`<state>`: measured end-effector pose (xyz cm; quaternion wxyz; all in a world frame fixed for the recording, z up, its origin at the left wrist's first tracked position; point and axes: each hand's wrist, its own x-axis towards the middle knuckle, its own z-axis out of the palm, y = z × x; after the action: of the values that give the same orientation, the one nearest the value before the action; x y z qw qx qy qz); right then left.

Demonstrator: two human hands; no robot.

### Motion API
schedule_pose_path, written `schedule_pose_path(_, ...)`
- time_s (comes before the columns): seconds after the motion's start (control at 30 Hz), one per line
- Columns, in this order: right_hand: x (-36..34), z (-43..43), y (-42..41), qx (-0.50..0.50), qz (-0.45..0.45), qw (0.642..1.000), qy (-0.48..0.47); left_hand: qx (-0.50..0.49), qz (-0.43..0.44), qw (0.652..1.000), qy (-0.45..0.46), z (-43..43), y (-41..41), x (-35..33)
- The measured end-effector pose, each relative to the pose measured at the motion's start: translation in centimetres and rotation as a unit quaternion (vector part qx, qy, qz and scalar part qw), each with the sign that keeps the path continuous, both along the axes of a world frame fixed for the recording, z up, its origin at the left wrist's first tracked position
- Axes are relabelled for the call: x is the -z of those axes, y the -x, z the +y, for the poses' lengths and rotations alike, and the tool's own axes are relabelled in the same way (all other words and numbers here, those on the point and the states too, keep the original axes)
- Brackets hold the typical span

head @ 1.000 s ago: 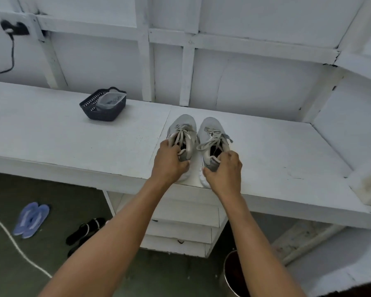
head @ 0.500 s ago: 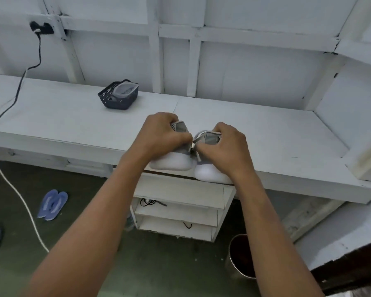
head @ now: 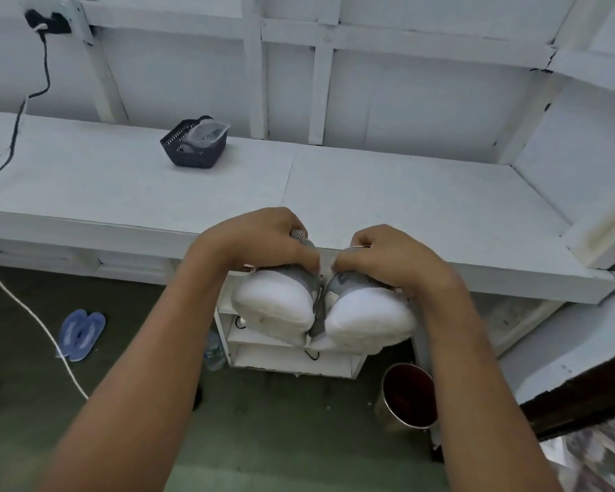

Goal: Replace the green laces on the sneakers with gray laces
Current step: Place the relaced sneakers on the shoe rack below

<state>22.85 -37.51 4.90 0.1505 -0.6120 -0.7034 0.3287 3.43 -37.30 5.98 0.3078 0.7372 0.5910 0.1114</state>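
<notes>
Grip is your weak point here. Your left hand (head: 260, 243) is curled over the top of the left sneaker (head: 274, 303), and your right hand (head: 395, 261) is curled over the right sneaker (head: 366, 324). You have one shoe in each, the two touching side by side with their white heels toward you.

Both hang in the air just past the near edge of the surface (head: 405, 193). Nothing is under them but the shelf unit (head: 292, 363) and the floor. Each shoe looks to be held from its top alone, so I judge its own weight will pull against your fingers. If your fingers loosen, a sneaker could drop. The right one is above and a little to the left of the open metal pot (head: 407, 395) on the floor, and could knock it over or land in it.

The laces are hidden under your hands, so neither their colour nor any loose ends can be made out. A trailing end could snag on the edge of the surface.

A dark basket (head: 192, 154) at the far left of the surface holds a clear tub (head: 210, 131); whether the gray laces are in it cannot be told. Mind the white cord (head: 32, 314) across the floor on the left if you step that way.
</notes>
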Motion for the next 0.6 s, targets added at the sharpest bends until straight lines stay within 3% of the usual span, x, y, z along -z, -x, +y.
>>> schedule_pose_path(0.13, 5.0, 0.8, 1.5, -0.023, -0.059, 0.996, 0.06, 0.013, 0.009, 0.997, 0.07, 1.4, 1.1, 5.7)
schedule_pose_path(0.27, 12.7, 1.5, 2.8, -0.005, -0.067, 0.996, 0.053, 0.005, 0.044, 0.995, 0.094, 2.5, 1.6, 12.5)
schedule_pose_path(0.6, 30.3, 7.6, 4.7, 0.133, 0.05, 0.983, -0.113, -0.086, 0.024, 0.987, -0.134, 8.0, 1.2, 30.1)
